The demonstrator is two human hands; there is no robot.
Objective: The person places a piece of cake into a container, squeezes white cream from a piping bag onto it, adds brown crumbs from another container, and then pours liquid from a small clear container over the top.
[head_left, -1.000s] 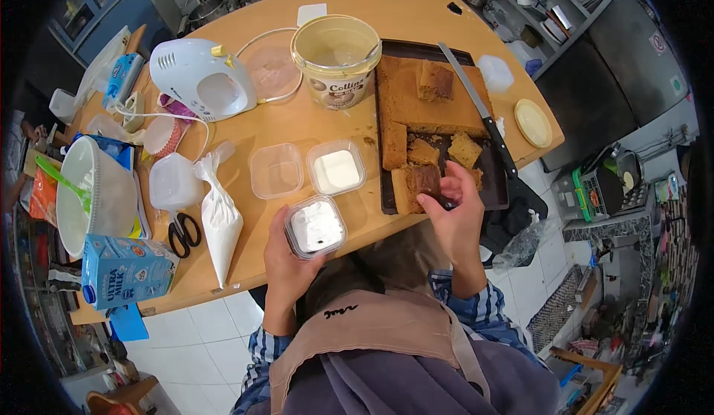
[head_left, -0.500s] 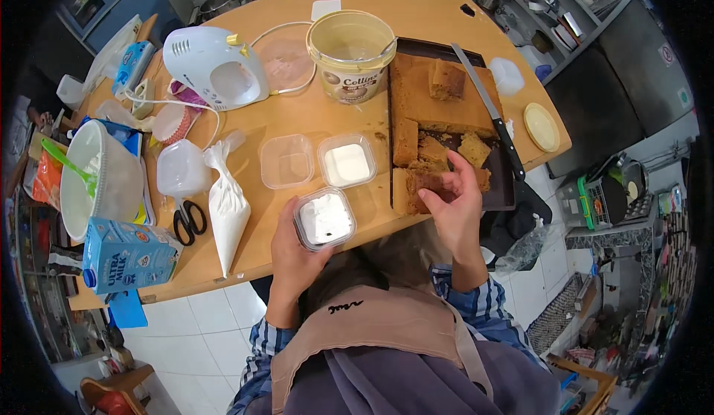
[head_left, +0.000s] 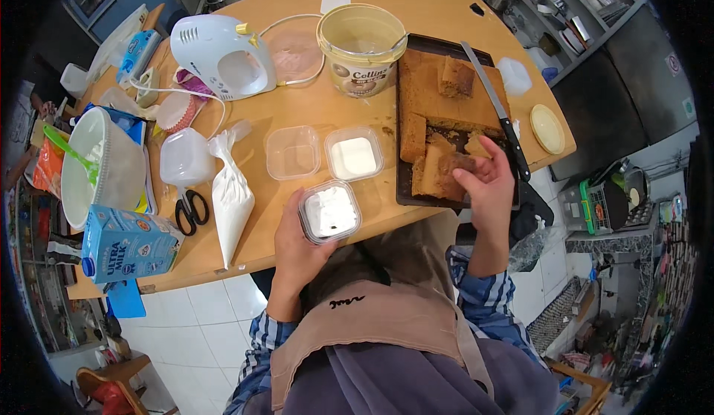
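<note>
My left hand (head_left: pixel 296 240) is closed around the side of a small clear plastic tub (head_left: pixel 329 211) with white cream in it, held level at the table's near edge. My right hand (head_left: pixel 491 188) bends over the near side of a dark baking tray (head_left: pixel 402 184). Its thumb and fingers pinch a cut piece of brown sponge cake (head_left: pixel 440 177); the fingertips are partly hidden. Behind it lie the uncut cake sheet (head_left: pixel 424 76), a loose cake block (head_left: pixel 455 78) on top, and a long knife (head_left: pixel 491 99) with a black handle resting across.
Close by stand another tub with white filling (head_left: pixel 354 156) and a bare clear tub (head_left: pixel 293 153). Leftward are a filled piping bag (head_left: pixel 232 207), black scissors (head_left: pixel 192 213), a milk carton (head_left: pixel 130 244), a white bowl (head_left: pixel 104 177) and a hand mixer (head_left: pixel 219 58). A cream-coloured bucket (head_left: pixel 362 50) stands beyond.
My right hand has shifted right over the tray, and the near cake piece sits differently under it. My left hand still holds the tub. The whole view has shifted slightly.
</note>
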